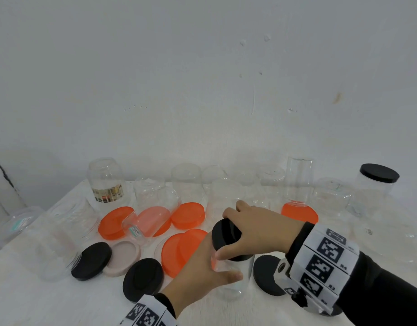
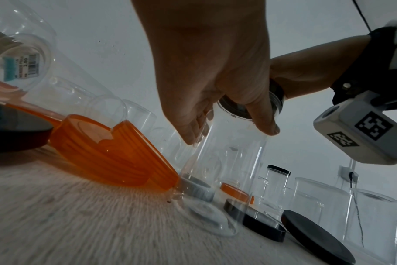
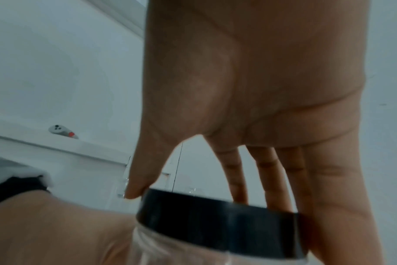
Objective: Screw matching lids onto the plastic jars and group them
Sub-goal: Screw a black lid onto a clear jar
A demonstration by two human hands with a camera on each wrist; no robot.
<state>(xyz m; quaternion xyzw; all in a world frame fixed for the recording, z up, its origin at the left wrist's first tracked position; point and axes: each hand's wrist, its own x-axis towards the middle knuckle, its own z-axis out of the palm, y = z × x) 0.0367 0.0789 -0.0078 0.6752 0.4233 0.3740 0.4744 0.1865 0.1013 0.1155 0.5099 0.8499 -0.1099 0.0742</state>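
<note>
Left wrist only: black-lidded jar [image 2: 278, 181] beyond hands.

Black lid [image 1: 227, 234] on clear jar [image 1: 235, 276]; orange lids [image 1: 179, 250] on white table [image 1: 50, 302].

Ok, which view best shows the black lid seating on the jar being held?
The right wrist view: the black lid fills it, with its lower edge on the jar. The head view shows the right hand covering it; the left wrist view shows only its underside through the jar.

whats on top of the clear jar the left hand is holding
A black lid sits on the clear jar, gripped by the right hand; the left hand holds the jar's body. How far the threads have engaged is hidden under the lid's rim.
</note>
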